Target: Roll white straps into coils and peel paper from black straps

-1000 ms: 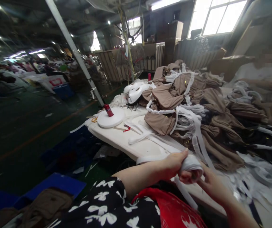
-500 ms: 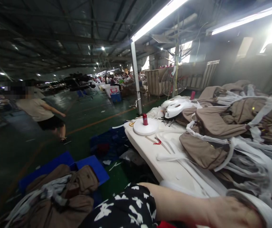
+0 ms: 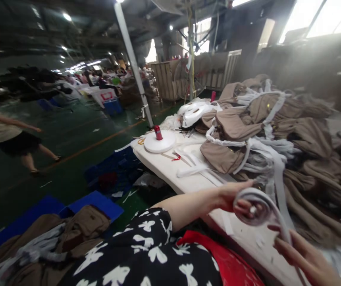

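Observation:
A roll of white strip point(image 3: 258, 194) is in my left hand point(image 3: 234, 196), whose fingers pass through the hollow middle of its coil. From the roll a length of strip runs down to the right, where my right hand point(image 3: 304, 252) pinches it between thumb and fingers. Both hands are over the near right part of the white table point(image 3: 170, 174). Just beyond them lies a heap of brown bags point(image 3: 241, 123) tangled with white strips.
A white disc point(image 3: 155, 143) with a red can-like spool point(image 3: 158, 132) stands at the table's far left corner, near red-handled snips point(image 3: 176, 156). Blue bins point(image 3: 95, 206) with brown pieces sit on the floor at left. Another person point(image 3: 6, 131) walks further off.
The view has swung right and down. My left hand has come inward with the strip roll, and my right hand has come into view holding the strip. The other person has shifted toward the left edge.

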Available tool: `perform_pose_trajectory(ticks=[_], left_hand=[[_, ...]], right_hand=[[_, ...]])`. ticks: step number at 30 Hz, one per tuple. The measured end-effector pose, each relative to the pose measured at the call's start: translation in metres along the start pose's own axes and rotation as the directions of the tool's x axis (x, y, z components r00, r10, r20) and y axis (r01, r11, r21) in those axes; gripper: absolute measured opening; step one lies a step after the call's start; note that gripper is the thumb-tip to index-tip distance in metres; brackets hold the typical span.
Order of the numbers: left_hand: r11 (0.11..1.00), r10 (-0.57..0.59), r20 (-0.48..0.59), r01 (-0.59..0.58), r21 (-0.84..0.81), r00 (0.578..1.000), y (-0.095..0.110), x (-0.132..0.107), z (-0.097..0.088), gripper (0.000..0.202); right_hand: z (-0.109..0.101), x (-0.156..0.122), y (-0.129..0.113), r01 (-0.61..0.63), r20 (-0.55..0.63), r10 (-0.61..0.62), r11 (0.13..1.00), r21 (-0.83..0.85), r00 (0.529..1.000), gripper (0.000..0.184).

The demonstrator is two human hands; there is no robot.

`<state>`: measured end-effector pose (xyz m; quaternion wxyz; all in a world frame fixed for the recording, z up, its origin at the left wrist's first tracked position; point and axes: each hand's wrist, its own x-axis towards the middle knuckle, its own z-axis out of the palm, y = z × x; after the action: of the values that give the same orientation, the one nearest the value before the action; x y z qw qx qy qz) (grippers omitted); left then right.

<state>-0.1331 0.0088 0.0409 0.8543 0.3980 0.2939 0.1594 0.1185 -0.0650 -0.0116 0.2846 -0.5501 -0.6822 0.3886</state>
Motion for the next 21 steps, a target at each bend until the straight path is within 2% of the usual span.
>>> perform_pose_trajectory(ticks=[2,5,7,9,11,12,14,15,16,17,20,21], left_hand=[[0.972,0.066,0.035,-0.056,-0.228,0.997,0.012,-0.003,-0.008,0.088],[0.870,0.242,-0.038,-0.234,-0.435,0.970,0.027,-0.008,-0.011,0.082],[0.782,0.356,-0.124,-0.368,-0.503,0.926,0.033,-0.006,-0.007,0.073],[0.717,0.443,-0.234,-0.499,-0.487,0.865,0.032,0.002,-0.001,0.065],[0.732,0.500,-0.338,-0.598,-0.327,0.797,0.023,0.017,0.004,0.056],[0.761,0.534,-0.374,-0.624,-0.178,0.758,0.016,0.024,0.005,0.050],[0.774,0.629,-0.376,-0.595,0.218,0.680,0.000,0.036,0.005,0.038],[0.735,0.672,-0.335,-0.537,0.414,0.661,-0.008,0.039,0.004,0.031],[0.674,0.692,-0.268,-0.465,0.574,0.671,-0.015,0.040,0.002,0.025],[0.605,0.679,-0.191,-0.393,0.692,0.709,-0.021,0.039,0.001,0.022],[0.416,0.472,0.004,-0.227,0.881,0.882,-0.032,0.028,-0.004,0.037],[0.349,0.388,0.044,-0.191,0.918,0.921,-0.034,0.023,-0.005,0.043]], right_hand=[[0.004,-0.007,-0.005,-0.114,0.089,0.103,0.986,0.121,0.991,0.056],[0.020,-0.003,-0.012,-0.284,0.312,0.176,0.894,0.345,0.934,0.060],[0.031,0.000,-0.015,-0.395,0.425,0.190,0.790,0.470,0.885,0.061],[0.039,0.000,-0.019,-0.462,0.485,0.187,0.700,0.545,0.854,0.057],[0.042,0.000,-0.026,-0.513,0.538,0.178,0.639,0.573,0.824,0.052],[0.042,0.000,-0.030,-0.525,0.555,0.163,0.614,0.590,0.815,0.049],[0.039,0.002,-0.038,-0.517,0.551,0.123,0.557,0.650,0.825,0.043],[0.037,0.004,-0.041,-0.502,0.531,0.107,0.521,0.690,0.841,0.039],[0.034,0.006,-0.042,-0.491,0.512,0.100,0.481,0.726,0.853,0.036],[0.031,0.007,-0.043,-0.493,0.503,0.105,0.442,0.749,0.858,0.032],[0.027,0.007,-0.037,-0.557,0.545,0.143,0.352,0.752,0.826,0.027],[0.028,0.006,-0.033,-0.579,0.564,0.152,0.332,0.744,0.812,0.027]])
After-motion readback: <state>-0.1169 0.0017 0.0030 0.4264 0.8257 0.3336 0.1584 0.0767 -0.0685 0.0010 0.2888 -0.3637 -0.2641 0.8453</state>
